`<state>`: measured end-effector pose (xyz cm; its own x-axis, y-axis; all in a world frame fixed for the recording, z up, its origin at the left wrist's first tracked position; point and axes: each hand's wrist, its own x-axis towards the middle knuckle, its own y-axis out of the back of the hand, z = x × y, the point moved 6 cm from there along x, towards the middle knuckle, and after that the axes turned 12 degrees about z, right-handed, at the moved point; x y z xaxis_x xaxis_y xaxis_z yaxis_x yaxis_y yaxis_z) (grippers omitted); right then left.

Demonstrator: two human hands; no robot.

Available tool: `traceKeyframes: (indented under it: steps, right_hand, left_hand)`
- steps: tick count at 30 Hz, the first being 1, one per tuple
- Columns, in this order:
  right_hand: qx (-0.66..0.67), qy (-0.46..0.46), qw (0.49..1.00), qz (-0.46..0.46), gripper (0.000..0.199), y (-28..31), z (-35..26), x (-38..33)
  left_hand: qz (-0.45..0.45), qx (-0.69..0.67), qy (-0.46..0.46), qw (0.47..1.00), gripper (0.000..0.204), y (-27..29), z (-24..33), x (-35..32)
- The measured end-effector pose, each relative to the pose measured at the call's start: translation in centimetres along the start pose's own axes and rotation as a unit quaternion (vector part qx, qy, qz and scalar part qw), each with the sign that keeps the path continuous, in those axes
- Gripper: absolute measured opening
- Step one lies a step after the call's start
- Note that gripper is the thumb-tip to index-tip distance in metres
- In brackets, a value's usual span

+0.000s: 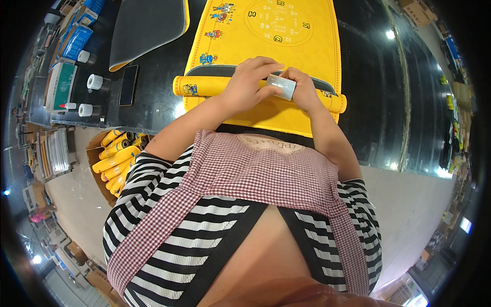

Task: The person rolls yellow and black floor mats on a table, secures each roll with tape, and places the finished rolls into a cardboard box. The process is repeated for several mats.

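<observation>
A yellow mat rolled into a tube (204, 86) lies crosswise on a flat yellow printed mat (245, 51). Over the middle of the roll, a small shiny, translucent rectangular piece (281, 88) sits between my two hands; it looks like clear film or a sleeve. My left hand (250, 84) has its thumb on the near left edge of this piece, fingers curled above. On the right side, my right hand (303, 89) grips the piece with bent fingers, some of them hidden behind it. Dark grey backing shows along the far side of the roll.
A dark mat (148, 30) with yellow edging lies left on the black table (368, 102). Nearby are a phone (129, 85), white tape rolls (94, 82) and a green-white box (62, 86). Below the table's left edge, a cardboard box (97, 153) holds several rolled yellow mats (115, 163).
</observation>
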<state>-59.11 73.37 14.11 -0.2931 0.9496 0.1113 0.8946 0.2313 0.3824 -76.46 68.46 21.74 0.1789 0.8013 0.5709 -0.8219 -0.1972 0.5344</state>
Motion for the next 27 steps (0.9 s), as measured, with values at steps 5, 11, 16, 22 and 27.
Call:
traceKeyframes:
  steps: [5,11,16,22,27]
  right_hand:
    - [-0.045,0.006,0.999,0.01,0.025,-0.1,1.4,-0.2]
    - [-0.127,0.156,0.969,0.143,0.092,0.0,-3.6,-2.3]
    - [-0.149,0.26,0.948,0.11,0.112,-1.3,-4.9,-6.0]
    - [-0.247,0.217,0.943,0.047,0.101,-2.5,-4.2,-5.9]
    - [-0.268,0.188,0.945,0.028,0.096,-2.5,-3.3,-4.1]
  left_hand:
    - [-0.089,-0.091,-0.024,0.992,0.015,-2.3,0.0,1.2]
    - [-0.145,-0.109,0.176,0.968,0.01,-4.0,-3.0,2.0]
    - [-0.28,0.035,0.109,0.953,0.016,-7.9,-9.2,1.1]
    - [-0.169,0.152,0.155,0.961,0.03,-2.5,-10.4,1.3]
    - [-0.149,0.029,-0.031,0.988,0.037,-0.5,-4.4,-2.8]
